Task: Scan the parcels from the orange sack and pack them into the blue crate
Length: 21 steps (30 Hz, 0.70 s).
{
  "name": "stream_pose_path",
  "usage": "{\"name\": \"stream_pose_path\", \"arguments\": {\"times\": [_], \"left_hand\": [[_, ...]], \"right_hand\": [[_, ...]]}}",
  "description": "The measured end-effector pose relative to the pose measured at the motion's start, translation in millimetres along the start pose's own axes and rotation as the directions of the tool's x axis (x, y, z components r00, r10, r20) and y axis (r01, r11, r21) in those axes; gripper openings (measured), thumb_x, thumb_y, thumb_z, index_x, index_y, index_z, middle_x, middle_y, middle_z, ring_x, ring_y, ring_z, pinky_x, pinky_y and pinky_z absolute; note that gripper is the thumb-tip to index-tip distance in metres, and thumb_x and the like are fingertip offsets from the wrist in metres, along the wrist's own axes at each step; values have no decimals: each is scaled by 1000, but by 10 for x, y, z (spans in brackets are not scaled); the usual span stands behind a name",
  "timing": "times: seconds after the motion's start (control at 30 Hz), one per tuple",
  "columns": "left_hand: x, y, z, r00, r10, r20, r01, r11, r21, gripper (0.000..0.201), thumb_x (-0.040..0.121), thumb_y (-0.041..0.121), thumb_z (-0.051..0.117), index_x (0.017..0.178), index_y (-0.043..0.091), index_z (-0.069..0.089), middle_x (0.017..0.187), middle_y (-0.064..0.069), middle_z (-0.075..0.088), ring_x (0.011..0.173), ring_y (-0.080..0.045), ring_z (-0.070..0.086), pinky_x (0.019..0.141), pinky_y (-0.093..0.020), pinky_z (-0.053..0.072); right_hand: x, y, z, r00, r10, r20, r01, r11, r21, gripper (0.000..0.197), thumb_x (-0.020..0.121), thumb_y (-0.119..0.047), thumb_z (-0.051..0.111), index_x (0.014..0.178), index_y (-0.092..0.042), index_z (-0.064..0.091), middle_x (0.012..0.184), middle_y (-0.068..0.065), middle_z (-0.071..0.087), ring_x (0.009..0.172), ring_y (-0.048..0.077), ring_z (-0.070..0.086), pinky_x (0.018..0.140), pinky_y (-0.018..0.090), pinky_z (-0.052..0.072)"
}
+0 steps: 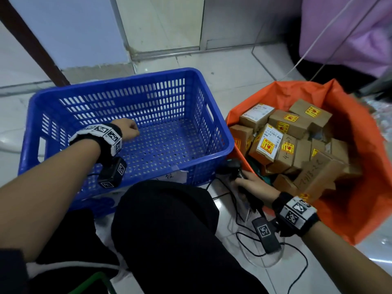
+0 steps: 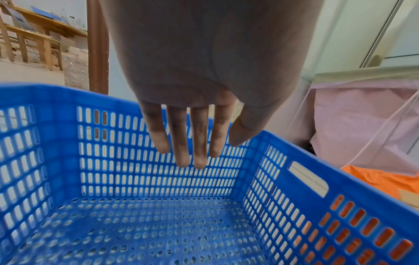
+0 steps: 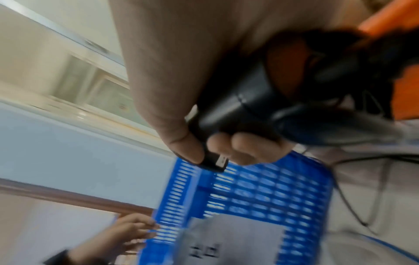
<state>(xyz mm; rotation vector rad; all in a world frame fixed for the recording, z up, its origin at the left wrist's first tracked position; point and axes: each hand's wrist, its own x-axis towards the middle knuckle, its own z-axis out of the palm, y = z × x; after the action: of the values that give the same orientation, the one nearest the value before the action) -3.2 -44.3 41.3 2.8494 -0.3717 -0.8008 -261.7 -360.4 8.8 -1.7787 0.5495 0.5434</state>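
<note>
On the tiled floor, the blue crate (image 1: 220, 132) is set just left of the orange sack (image 1: 360, 187), which is filled with cardboard parcels (image 1: 282, 134) bearing yellow and white labels. Over the crate's perforated bottom the left hand (image 2: 199, 89) is held with fingers (image 2: 179, 139) straight and slightly spread, nothing gripped. Between crate and sack, a black handheld scanner (image 3: 244, 100) with a trailing cable (image 1: 237, 211) is gripped by the right hand (image 1: 252, 183), thumb and fingers curled round its handle; a white label (image 3: 235, 238) is seen on the crate's near wall.
</note>
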Motion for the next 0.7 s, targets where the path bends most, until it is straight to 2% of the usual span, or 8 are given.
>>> {"name": "stream_pose_path", "arguments": {"times": [0.1, 0.2, 0.33, 0.43, 0.53, 0.6, 0.7], "left_hand": [[-118, 35, -104, 1000, 15, -1, -15, 1000, 11, 15, 94, 27, 54, 99, 16, 61, 110, -11, 64, 98, -29, 57, 87, -37, 47], [-243, 73, -247, 999, 40, -32, -39, 999, 20, 22, 94, 24, 55, 107, 9, 63, 111, -12, 62, 106, -31, 57, 88, -35, 44], [-389, 94, -488, 993, 66, -96, -69, 997, -22, 23, 92, 21, 54, 109, 8, 64, 112, -12, 64, 106, -30, 58, 88, -33, 45], [-484, 104, -640, 988, 80, -134, -93, 991, -100, 21, 90, 16, 55, 106, 8, 66, 110, -13, 67, 103, -29, 61, 93, -35, 47], [-559, 154, -728, 982, 98, -160, -132, 967, -218, 13, 90, 14, 54, 97, 9, 64, 104, -14, 70, 95, -27, 64, 92, -35, 49], [-574, 215, -752, 981, 102, -165, -155, 924, -349, 13, 93, 14, 52, 98, 7, 62, 104, -15, 70, 92, -26, 66, 90, -35, 50], [-570, 414, -730, 988, 106, -109, -151, 776, -613, 18, 98, 20, 50, 106, 4, 54, 106, -14, 62, 80, -19, 61, 73, -31, 51]], "right_hand": [[-267, -295, -111, 995, -95, 36, 91, 990, 113, 12, 94, -4, 51, 102, -12, 53, 61, 0, 50, 48, 15, 46, 43, 24, 39], [-335, -693, -116, 979, -202, 29, 192, 959, 210, 12, 94, 0, 50, 90, -11, 47, 61, 1, 46, 45, 13, 43, 40, 22, 35], [-27, -1376, -22, 949, -315, -15, 308, 916, 256, 9, 88, -3, 53, 90, -10, 48, 64, 6, 48, 44, 14, 45, 41, 22, 36], [300, -1897, 85, 928, -372, -23, 368, 905, 212, 5, 92, -4, 48, 90, -8, 46, 67, 8, 49, 45, 15, 47, 41, 23, 39], [617, -2232, 194, 920, -390, -41, 390, 899, 199, 9, 94, -5, 47, 85, -9, 45, 68, 9, 49, 45, 15, 49, 42, 24, 42], [741, -2368, 298, 920, -389, -45, 388, 892, 230, 7, 95, -8, 48, 89, -10, 44, 69, 8, 48, 48, 17, 50, 47, 28, 43], [853, -2470, 504, 931, -364, -25, 353, 881, 314, 11, 97, -15, 44, 87, -13, 41, 66, 9, 45, 50, 19, 51, 51, 29, 43]]}}
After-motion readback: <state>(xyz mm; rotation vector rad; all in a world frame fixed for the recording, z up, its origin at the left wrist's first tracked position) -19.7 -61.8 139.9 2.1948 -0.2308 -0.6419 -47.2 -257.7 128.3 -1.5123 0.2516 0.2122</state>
